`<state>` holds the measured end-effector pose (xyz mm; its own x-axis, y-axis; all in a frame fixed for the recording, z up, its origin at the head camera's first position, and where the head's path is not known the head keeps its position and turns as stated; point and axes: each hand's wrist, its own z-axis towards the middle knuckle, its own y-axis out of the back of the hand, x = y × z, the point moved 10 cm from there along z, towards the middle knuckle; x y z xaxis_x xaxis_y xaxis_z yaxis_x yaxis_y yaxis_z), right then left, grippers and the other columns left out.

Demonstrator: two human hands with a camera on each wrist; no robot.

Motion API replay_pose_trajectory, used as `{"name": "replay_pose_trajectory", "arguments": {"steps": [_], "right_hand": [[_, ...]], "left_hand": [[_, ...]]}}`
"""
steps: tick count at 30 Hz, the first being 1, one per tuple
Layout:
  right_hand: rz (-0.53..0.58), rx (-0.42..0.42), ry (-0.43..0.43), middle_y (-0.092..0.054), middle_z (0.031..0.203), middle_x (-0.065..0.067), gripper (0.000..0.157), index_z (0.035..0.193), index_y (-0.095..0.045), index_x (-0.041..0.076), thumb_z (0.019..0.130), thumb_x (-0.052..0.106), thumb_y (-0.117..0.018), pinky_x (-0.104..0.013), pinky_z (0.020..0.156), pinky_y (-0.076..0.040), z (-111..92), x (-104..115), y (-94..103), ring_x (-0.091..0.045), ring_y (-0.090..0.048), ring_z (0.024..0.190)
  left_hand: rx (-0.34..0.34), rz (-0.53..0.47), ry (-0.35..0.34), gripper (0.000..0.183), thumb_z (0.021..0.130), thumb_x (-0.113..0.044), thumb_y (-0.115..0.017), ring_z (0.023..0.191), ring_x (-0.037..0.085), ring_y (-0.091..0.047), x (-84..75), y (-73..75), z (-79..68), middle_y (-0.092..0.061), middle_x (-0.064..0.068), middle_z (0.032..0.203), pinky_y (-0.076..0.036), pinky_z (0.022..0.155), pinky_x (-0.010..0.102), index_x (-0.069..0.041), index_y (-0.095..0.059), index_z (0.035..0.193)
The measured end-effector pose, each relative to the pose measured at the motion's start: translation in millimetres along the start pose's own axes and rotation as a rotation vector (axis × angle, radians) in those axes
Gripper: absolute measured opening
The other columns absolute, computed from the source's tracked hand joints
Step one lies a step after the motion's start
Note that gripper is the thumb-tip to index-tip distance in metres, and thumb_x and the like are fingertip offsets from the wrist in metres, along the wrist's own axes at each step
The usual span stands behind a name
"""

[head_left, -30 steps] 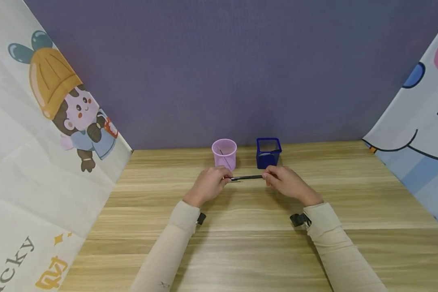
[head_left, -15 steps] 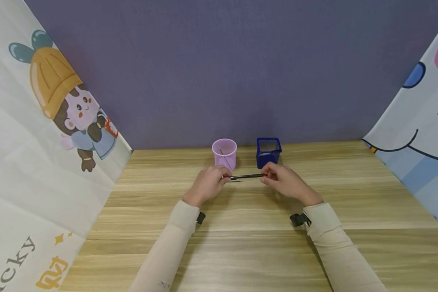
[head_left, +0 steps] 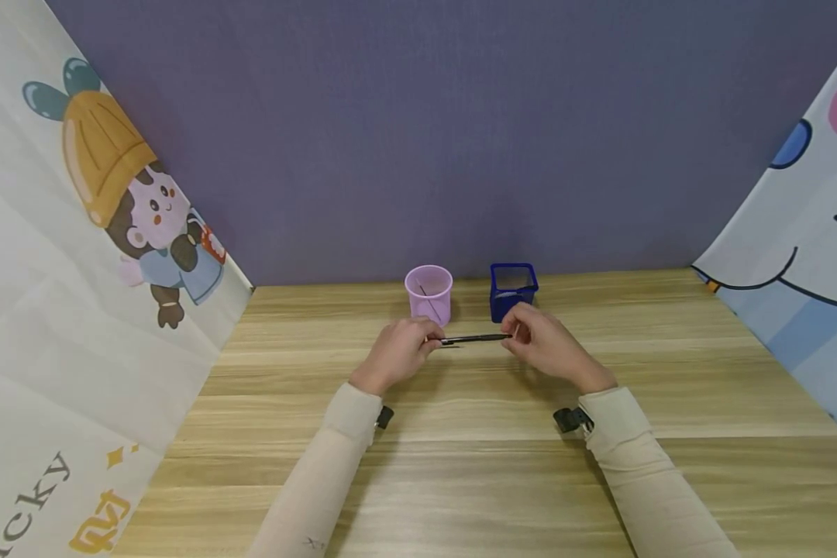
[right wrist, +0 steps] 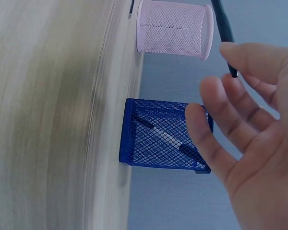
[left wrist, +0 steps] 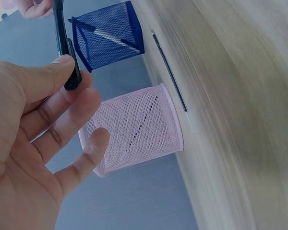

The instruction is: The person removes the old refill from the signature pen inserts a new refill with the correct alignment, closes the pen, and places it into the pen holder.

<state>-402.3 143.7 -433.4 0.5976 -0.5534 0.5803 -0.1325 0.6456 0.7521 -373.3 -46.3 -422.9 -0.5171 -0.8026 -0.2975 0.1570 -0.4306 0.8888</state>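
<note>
A black pen (head_left: 474, 339) is held level between both hands, above the table. My left hand (head_left: 401, 350) pinches its clip end between thumb and fingers, the other fingers spread in the left wrist view. At the tip end, my right hand (head_left: 547, 345) pinches the pen (right wrist: 224, 26) between thumb and forefinger; the tip pokes past the thumb. A thin dark pen refill (left wrist: 170, 72) lies on the table below the pen, near the pink mesh cup (head_left: 428, 287).
Behind the hands, the round pink cup holds a thin dark stick. To its right stands a square blue mesh holder (head_left: 512, 298) with a pen (right wrist: 168, 139) inside. The wooden table (head_left: 446, 480) meets a grey-blue panel (head_left: 418, 139) at the back; printed curtains hang on both sides.
My right fingers have shifted their grip at the pen's tip end, moving slightly up and in, then a little right. The left hand has hardly moved.
</note>
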Motion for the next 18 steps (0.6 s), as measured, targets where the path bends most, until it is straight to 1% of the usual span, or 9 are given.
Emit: {"name": "replay_pose_trajectory", "arguments": {"steps": [4, 9, 18], "right_hand": [[-0.009, -0.016, 0.031, -0.057, 0.092, 0.002, 0.013, 0.098, -0.064, 0.012, 0.093, 0.007, -0.074, -0.025, 0.064, -0.05, -0.5, 3.3, 2.2, -0.012, -0.056, 0.077], [-0.015, -0.032, 0.06, -0.059, 0.091, 0.002, 0.011, 0.095, -0.066, 0.01, 0.091, 0.004, -0.074, -0.025, 0.064, -0.05, -0.7, 7.3, 4.6, -0.011, -0.057, 0.076], [-0.017, -0.045, 0.047, -0.061, 0.088, 0.003, 0.013, 0.093, -0.066, 0.014, 0.091, 0.004, -0.075, -0.025, 0.063, -0.05, 0.8, 6.5, 3.9, -0.011, -0.057, 0.074]], "left_hand": [[0.0, 0.008, -0.005, 0.009, 0.095, -0.018, -0.073, 0.096, 0.016, -0.073, -1.0, -1.5, 0.5, -0.077, -0.002, 0.101, -0.059, 0.086, 0.038, -0.015, -0.078, 0.103], [-0.003, 0.007, -0.007, 0.009, 0.095, -0.017, -0.073, 0.096, 0.017, -0.073, -3.1, -0.2, 1.0, -0.077, -0.002, 0.101, -0.06, 0.087, 0.039, -0.014, -0.077, 0.102], [0.005, 0.014, -0.002, 0.009, 0.095, -0.017, -0.073, 0.097, 0.017, -0.073, -2.3, 0.1, 0.9, -0.077, -0.002, 0.102, -0.059, 0.088, 0.04, -0.015, -0.077, 0.103]]}}
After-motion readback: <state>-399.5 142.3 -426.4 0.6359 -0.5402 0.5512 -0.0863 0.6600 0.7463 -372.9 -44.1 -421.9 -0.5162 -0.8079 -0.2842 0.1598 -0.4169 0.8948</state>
